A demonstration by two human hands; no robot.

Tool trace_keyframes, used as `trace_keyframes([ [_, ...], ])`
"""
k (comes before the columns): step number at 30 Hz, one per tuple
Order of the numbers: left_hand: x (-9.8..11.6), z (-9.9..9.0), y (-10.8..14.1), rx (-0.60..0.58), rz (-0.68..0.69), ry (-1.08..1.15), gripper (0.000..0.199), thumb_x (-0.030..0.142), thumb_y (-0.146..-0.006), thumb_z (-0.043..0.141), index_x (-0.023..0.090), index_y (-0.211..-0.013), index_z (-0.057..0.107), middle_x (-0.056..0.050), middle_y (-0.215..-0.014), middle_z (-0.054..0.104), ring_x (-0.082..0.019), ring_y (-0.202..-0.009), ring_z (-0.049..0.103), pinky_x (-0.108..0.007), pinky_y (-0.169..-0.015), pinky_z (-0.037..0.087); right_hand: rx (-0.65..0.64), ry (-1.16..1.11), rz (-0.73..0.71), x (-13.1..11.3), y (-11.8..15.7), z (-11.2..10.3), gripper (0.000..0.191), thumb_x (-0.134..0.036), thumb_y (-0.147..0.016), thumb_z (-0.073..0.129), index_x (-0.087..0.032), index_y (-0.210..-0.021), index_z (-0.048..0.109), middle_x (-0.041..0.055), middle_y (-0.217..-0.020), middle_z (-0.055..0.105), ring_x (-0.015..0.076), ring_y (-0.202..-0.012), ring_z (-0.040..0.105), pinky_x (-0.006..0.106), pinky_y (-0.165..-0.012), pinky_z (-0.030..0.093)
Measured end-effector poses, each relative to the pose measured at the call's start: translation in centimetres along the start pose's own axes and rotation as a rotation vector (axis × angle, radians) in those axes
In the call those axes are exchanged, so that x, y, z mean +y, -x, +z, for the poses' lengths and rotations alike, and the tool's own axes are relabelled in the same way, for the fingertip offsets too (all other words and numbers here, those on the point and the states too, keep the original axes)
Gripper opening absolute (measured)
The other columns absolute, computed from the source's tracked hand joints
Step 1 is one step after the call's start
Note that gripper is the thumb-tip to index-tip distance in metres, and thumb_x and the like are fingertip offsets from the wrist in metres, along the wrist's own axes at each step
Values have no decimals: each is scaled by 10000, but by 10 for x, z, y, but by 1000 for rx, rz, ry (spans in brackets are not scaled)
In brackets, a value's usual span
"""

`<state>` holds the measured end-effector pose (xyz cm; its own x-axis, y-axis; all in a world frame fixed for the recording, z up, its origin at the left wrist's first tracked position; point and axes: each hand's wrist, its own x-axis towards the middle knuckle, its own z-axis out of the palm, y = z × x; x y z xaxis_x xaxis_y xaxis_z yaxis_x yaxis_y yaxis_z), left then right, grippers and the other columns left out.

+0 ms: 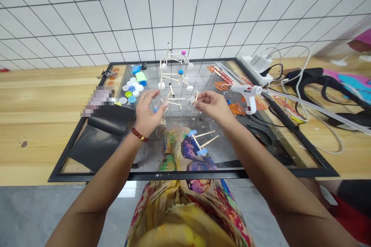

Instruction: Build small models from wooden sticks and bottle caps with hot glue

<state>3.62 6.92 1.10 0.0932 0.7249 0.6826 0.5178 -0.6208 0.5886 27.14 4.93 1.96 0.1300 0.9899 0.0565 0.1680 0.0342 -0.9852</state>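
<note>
Between my hands, a small frame of pale sticks (175, 99) with a dark-tipped upright stands on the glass panel. My left hand (149, 112) is at its left side, fingers apart, with the thumb close to its sticks. My right hand (211, 104) pinches a short pale stick (196, 96) at the right of the frame. Behind stand two similar stick models with white cap wheels, one with a blue piece (181, 72), the other with a magenta piece (183, 52). Nearer me lies a stick piece with two blue caps (202, 151).
Coloured bottle caps (132, 88) and black sheets (101, 135) lie at the left. A white glue gun (249, 96), orange pieces (237, 109), a power strip (256, 70) and cables are at the right. A tiled wall (185, 11) rises behind.
</note>
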Motion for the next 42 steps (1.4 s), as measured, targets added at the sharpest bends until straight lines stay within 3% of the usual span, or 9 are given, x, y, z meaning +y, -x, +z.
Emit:
trace_keyframes([
  [4, -24, 9, -7, -218, -169, -53, 817, 328, -699, 842, 229, -1422, 474, -137, -1352, 603, -292, -1231, 603, -483, -1061, 495, -48, 23, 102, 10, -18, -4, 153, -231, -584, 704, -195, -693, 602, 5, -644, 642, 139, -615, 596, 263, -587, 473],
  [8, -28, 12, -11, -367, -255, 7, 1016, 394, -657, 870, 201, -1511, 354, -185, -1429, 548, -336, -1330, 537, -510, -1120, 437, -4, 152, 23, 20, -27, 5, 95, -239, -613, 685, -187, -682, 647, -2, -654, 637, 121, -592, 548, 251, -563, 446],
  [11, -28, 15, -8, -412, -244, 7, 1100, 422, -611, 885, 196, -1532, 326, -191, -1448, 531, -356, -1348, 511, -524, -1126, 423, 33, 88, 30, 29, -34, 11, 83, -217, -626, 665, -191, -697, 631, -16, -642, 634, 121, -591, 565, 246, -573, 459],
  [18, -43, 28, -4, -309, -272, 106, 638, 232, -784, 634, 192, -1409, 509, -123, -1285, 650, -255, -1132, 629, -395, -960, 520, 98, -3, 7, 37, -34, 11, 104, -206, -671, 687, -199, -700, 587, -17, -645, 645, 120, -608, 592, 234, -584, 435],
  [23, -35, 14, -17, -252, -341, 123, 348, 306, -851, 552, 179, -1153, 669, -86, -1141, 704, -254, -1104, 623, -384, -949, 498, 55, -34, -146, 32, -31, 9, 126, -262, -698, 722, -204, -755, 627, -9, -730, 672, 124, -685, 602, 258, -676, 475],
  [27, -27, 6, -21, -390, -490, 124, 355, 328, -844, 532, 178, -1121, 695, -34, -900, 697, -227, -896, 634, -350, -816, 493, -32, -74, -155, 36, -32, 10, 165, -299, -681, 752, -205, -746, 633, 0, -748, 682, 131, -722, 610, 272, -718, 497],
  [30, -24, 8, -19, -453, -519, 100, 364, 328, -839, 526, 179, -1116, 707, -25, -887, 688, -218, -863, 616, -333, -785, 468, -70, -91, -125, 39, -32, 13, 179, -318, -663, 768, -196, -735, 659, 2, -746, 683, 127, -713, 608, 273, -714, 503],
  [34, -20, 10, -15, -461, -499, 93, 366, 316, -831, 542, 189, -1132, 709, -16, -955, 697, -202, -892, 603, -305, -800, 452, -81, -119, -83, 40, -27, 13, 210, -335, -643, 801, -190, -733, 679, -13, -705, 666, 108, -653, 590, 255, -656, 504],
  [42, -22, 14, -12, -449, -481, 86, 426, 310, -837, 528, 169, -1218, 654, -16, -893, 648, -190, -838, 579, -298, -765, 435, -56, -194, 94, 38, -15, 18, 277, -283, -576, 856, -185, -723, 642, 10, -699, 711, 134, -691, 689, 242, -636, 569],
])
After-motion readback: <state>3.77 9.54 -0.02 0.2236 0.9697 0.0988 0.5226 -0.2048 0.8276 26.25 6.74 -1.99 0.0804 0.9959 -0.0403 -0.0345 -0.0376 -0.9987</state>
